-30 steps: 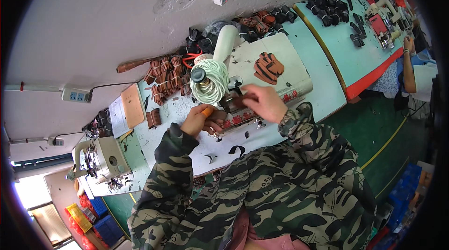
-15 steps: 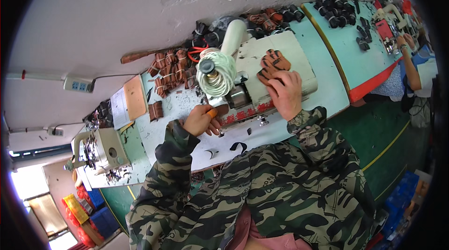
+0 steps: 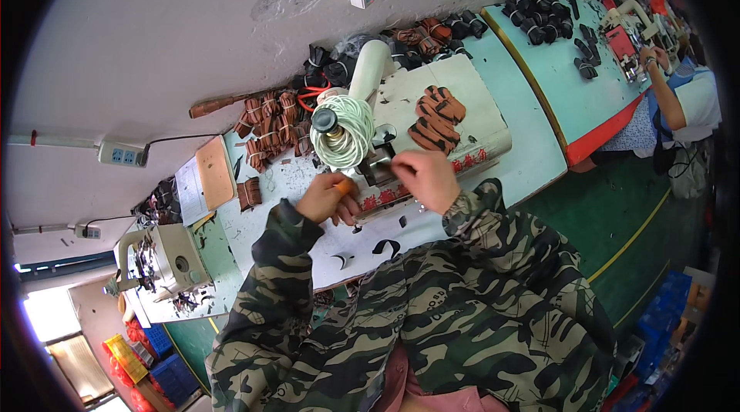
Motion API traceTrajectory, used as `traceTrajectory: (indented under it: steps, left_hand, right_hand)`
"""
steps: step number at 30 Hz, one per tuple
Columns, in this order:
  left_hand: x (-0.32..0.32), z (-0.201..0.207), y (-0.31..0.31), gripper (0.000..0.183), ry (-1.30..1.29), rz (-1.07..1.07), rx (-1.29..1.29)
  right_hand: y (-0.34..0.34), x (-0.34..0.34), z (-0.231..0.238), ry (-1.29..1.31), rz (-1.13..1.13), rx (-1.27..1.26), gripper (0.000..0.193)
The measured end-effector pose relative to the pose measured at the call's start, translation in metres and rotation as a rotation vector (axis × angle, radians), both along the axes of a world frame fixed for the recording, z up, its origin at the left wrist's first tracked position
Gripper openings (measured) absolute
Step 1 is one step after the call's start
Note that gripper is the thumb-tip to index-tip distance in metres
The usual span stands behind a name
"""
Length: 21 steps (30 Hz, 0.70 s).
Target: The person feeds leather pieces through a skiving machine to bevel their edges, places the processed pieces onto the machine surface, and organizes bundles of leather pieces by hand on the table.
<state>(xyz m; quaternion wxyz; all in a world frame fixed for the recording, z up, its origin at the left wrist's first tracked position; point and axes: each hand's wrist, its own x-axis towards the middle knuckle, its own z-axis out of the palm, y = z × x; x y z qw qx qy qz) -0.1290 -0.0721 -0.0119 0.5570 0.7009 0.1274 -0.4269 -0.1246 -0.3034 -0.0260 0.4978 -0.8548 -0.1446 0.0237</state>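
My left hand (image 3: 330,198), with an orange cover on one finger, is at the left end of a cream machine (image 3: 486,107). Its fingers are curled in; whatever they hold is hidden. Close to the machine's metal plate (image 3: 378,161), my right hand (image 3: 429,179) is closed with thumb and fingers together. What it pinches, if anything, cannot be made out. Beyond that hand, several brown leather pieces with dark ends (image 3: 438,117) lie overlapped on the machine's flat top. A coil of pale green cord (image 3: 343,134) sits over the machine's head.
Tied brown bundles (image 3: 266,131) lie left of the cord, and black bundles (image 3: 539,15) on the far table. Another sewing machine (image 3: 173,254) stands at left. A co-worker's arm (image 3: 664,96) reaches over a machine at far right. Dark scraps (image 3: 385,247) lie near the table's front edge.
My right hand has left the brown pieces and come left and nearer, to the metal plate. The pieces now show fully. My left hand stays by the machine's left end.
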Motion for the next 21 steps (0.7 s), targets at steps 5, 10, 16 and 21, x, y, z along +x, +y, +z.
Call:
traceTrajectory:
  steps: [5, 10, 16, 21]
  left_hand:
    - [-0.022, -0.038, 0.077, 0.016, -0.449, 0.248, 0.512]
    - [-0.057, -0.131, 0.155, 0.045, -0.891, -0.279, 0.96]
    - [-0.091, -0.128, 0.178, 0.028, -0.929, -0.262, 0.773]
    - [-0.062, -0.172, 0.192, 0.044, -0.808, -0.478, 0.906]
  right_hand:
    - [-0.032, 0.015, -0.006, -0.562, -0.235, -0.261, 0.016]
    - [-0.06, 0.01, -0.01, -0.562, -0.26, -0.399, 0.015]
    - [-0.048, 0.027, -0.03, -0.57, -0.271, -0.387, 0.015]
    - [-0.058, 0.018, -0.022, -0.571, -0.363, -0.348, 0.018]
